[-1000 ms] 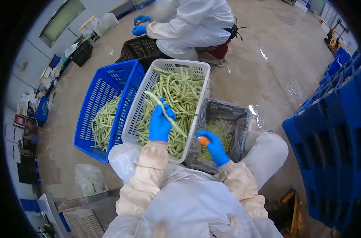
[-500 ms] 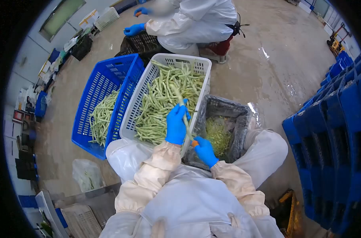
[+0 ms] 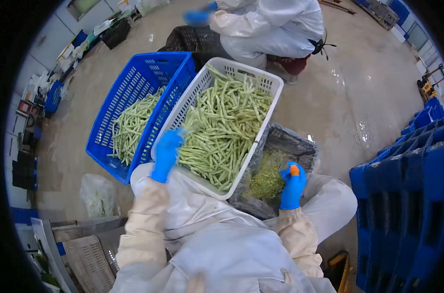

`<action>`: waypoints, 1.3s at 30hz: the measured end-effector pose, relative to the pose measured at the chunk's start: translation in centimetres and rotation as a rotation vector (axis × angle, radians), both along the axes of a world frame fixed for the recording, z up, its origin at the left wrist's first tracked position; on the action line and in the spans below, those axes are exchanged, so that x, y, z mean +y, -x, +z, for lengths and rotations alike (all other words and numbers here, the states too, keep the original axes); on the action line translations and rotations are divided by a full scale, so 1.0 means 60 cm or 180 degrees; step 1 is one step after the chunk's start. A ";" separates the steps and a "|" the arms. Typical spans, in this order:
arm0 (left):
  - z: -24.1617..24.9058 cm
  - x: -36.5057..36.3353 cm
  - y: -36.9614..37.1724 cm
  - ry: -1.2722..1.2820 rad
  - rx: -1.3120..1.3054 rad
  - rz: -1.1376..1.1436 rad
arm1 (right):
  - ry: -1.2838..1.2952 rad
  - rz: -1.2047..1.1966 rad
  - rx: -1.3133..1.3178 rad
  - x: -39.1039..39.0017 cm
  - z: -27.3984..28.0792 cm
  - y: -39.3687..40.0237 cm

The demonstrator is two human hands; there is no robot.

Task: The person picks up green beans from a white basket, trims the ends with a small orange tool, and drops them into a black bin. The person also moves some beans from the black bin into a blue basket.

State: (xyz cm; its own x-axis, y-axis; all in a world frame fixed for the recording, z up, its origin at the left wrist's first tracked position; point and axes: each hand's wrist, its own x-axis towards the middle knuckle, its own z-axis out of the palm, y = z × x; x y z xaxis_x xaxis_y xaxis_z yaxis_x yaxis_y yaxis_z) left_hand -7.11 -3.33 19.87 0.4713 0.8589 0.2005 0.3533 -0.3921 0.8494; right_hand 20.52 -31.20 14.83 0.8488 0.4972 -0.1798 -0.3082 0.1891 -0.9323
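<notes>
My left hand point(image 3: 166, 156), in a blue glove, is smeared by motion over the left rim of a white perforated crate point(image 3: 268, 113). Pale green long beans point(image 3: 227, 127) fill much of that crate. To its left, more beans point(image 3: 134, 128) lie in a blue crate point(image 3: 115, 95). My right hand point(image 3: 294, 188), also blue-gloved, is curled above the right side of a bin lined with dark plastic point(image 3: 300, 142). A small orange piece point(image 3: 294, 170) shows at its fingers; I cannot tell whether it is held or worn. Green trimmings point(image 3: 267, 181) lie in the bin.
Across from me a person in white point(image 3: 268, 29) sits beside a dark crate point(image 3: 195, 41). Blue pallets point(image 3: 402, 195) are stacked on the right. A clear plastic bag point(image 3: 98, 195) lies on the wet floor at the left.
My left hand has moved left from the middle of the white crate; the long bean it held no longer shows there. My right hand has moved right, over the bin. The view has shifted.
</notes>
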 end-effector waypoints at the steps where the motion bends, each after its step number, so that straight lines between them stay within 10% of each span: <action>1: 0.049 0.026 0.029 -0.0615 -0.0007 0.0487 | 0.0058 -0.0242 0.0131 -0.002 -0.003 -0.002; 4: 0.136 0.116 0.125 -0.1718 0.2377 0.1402 | 0.0323 -0.0509 0.0214 -0.003 -0.029 -0.005; 7: 0.114 0.158 0.097 -0.3568 0.2720 0.0816 | 0.0783 -0.0209 0.0361 0.002 -0.084 -0.004; 9: 0.068 0.133 0.004 -0.0920 0.1900 0.0287 | 0.1585 0.0330 -0.1507 -0.006 -0.167 -0.003; 12: -0.144 0.122 -0.072 -0.0122 0.2887 -0.1341 | 0.2211 0.0551 -0.2702 0.007 -0.132 0.017; 18: -0.425 0.061 -0.131 0.0207 0.3327 -0.0944 | 0.2078 0.0819 -0.2231 0.039 -0.101 0.031; 23: -0.476 0.040 -0.141 0.0411 0.3071 -0.0506 | 0.2322 0.1265 -0.2050 0.040 -0.100 0.035; 28: -0.359 0.058 -0.124 -0.0485 0.3884 -0.0829 | 0.2264 0.0589 -0.2668 0.050 -0.080 0.037; 32: -0.190 0.082 -0.097 -0.1010 0.4386 -0.0888 | 0.2980 0.1689 -0.2425 0.041 -0.051 0.029; 34: -0.122 0.063 -0.091 -0.1228 0.2569 -0.1139 | 0.2723 0.1701 -0.2346 0.049 -0.055 0.040; 36: -0.060 -0.001 -0.105 -0.1474 0.2118 -0.1380 | 0.0738 0.1261 -0.0627 0.061 -0.056 0.059; 39: -0.006 -0.092 -0.119 -0.1589 0.1658 -0.1669 | 0.0018 0.1468 -0.0387 0.061 -0.014 0.066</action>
State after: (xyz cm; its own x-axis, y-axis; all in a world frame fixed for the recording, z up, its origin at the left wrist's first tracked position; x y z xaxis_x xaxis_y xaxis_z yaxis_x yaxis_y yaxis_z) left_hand 0.06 -8.83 19.52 0.9149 0.3770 0.1440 0.3180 -0.8931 0.3181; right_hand 16.57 -27.55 13.98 0.5548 0.8264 -0.0966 -0.2475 0.0530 -0.9674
